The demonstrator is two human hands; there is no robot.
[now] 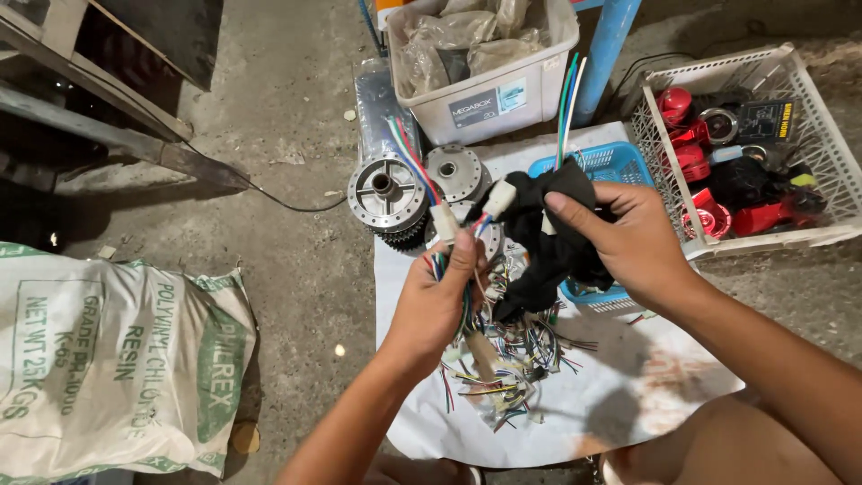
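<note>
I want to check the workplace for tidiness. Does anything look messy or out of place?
Yes. A loose tangle of coloured wires lies scattered on the white sheet below the left hand, not bundled. Metal hubs sit partly off the sheet on the bare floor.

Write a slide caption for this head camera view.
Left hand pinches a wire bundle with white plugs; right hand holds a black sleeve above loose wire scraps on a white sheet.

Concrete floor [296, 117] under white sheet [628, 395], printed sack [117, 359], white crate [835, 153].
</note>
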